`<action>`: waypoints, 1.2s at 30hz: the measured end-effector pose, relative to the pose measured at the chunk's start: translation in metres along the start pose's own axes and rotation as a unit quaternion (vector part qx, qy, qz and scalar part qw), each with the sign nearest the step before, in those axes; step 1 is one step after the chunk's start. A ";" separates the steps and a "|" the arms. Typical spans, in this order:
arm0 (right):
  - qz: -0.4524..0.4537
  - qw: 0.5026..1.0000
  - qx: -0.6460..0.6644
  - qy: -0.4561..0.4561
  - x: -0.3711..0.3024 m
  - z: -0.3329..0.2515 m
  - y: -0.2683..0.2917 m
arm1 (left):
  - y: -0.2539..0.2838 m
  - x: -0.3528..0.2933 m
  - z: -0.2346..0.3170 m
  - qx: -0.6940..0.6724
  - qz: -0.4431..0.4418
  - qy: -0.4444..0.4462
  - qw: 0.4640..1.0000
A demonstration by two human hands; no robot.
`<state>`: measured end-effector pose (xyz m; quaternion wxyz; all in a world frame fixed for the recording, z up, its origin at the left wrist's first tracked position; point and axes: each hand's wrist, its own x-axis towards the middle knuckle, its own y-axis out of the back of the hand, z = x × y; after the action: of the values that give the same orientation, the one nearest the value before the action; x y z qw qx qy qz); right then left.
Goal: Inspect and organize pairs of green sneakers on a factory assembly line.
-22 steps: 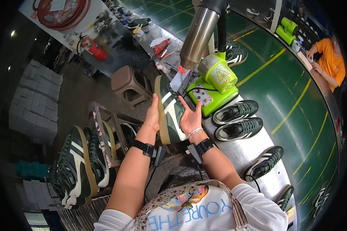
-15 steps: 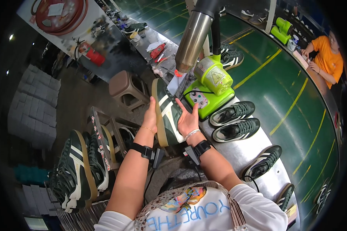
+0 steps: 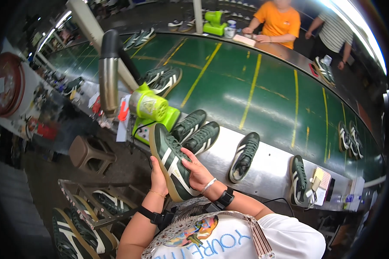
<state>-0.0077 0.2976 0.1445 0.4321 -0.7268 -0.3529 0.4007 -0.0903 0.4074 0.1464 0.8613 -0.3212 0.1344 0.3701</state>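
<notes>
A dark green sneaker [image 3: 167, 151] with white stripes and a gum sole is held tilted in front of me, toe pointing up and away. My left hand [image 3: 159, 178] presses on the sole side, its fingers mostly hidden behind the shoe. On the upper near the heel, my right hand [image 3: 198, 171] grips with thumb and fingers. Just beyond the toe stands a lime green hot-air blower [image 3: 153, 108] with a bent metal pipe [image 3: 108, 82]. To the right of the held shoe, a pair of matching sneakers [image 3: 198, 134] rests on the metal ledge.
Another sneaker [image 3: 245, 157] and one farther right [image 3: 298, 179] lie along the metal ledge [image 3: 268, 168]. Behind runs a green conveyor belt [image 3: 229, 95] carrying shoes. A rack [image 3: 88, 203] with sneakers and a brown stool [image 3: 88, 153] are at left. Across the belt sits a person in orange [image 3: 278, 21].
The view has swung right, bringing more of the belt and ledge in. The sneaker is still between my hands; my right hand's spread fingers now close on its upper.
</notes>
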 end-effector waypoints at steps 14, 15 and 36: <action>0.076 0.937 0.035 0.340 -0.205 -0.133 0.058 | -0.205 -0.033 -0.130 0.138 -0.355 0.002 0.925; 0.081 0.930 0.044 0.355 -0.216 -0.136 0.063 | -0.218 -0.042 -0.135 0.135 -0.360 0.010 0.923; 0.146 0.839 0.123 0.509 -0.337 -0.166 0.114 | -0.330 -0.097 -0.228 0.181 -0.480 0.210 0.832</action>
<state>0.0135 -0.0922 0.1849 0.5734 -0.8122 0.0788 0.0730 0.0834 0.0337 0.1692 0.9244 -0.2540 0.2054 -0.1969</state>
